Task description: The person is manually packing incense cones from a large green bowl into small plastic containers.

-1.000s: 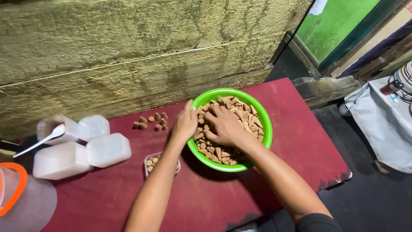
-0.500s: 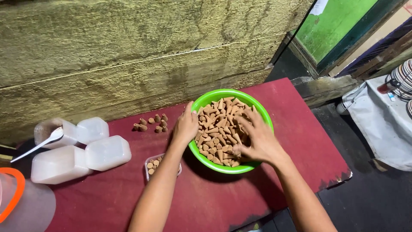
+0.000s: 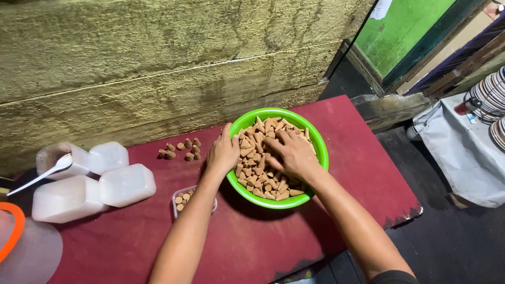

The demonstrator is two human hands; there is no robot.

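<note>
A bright green bowl [image 3: 321, 150] full of small tan cones [image 3: 260, 168] stands on a dark red table [image 3: 363, 158]. My left hand [image 3: 223, 152] rests on the bowl's left rim and steadies it. My right hand [image 3: 294, 155] lies palm down on the heap of cones, fingers spread among them. A small clear tray [image 3: 179, 202] with a few cones sits under my left forearm. Several loose cones [image 3: 179, 151] stand on the table left of the bowl.
Several translucent white lidded boxes [image 3: 123, 184] lie at the left, one with a white spoon [image 3: 44, 172] in it. A clear jug with an orange handle [image 3: 10, 231] is at the lower left. A rough yellow wall [image 3: 158, 68] backs the table. White cloth [image 3: 463, 152] lies at the right.
My right hand has moved from the bowl's near right edge back to the middle of the cones. My left hand has stayed on the rim.
</note>
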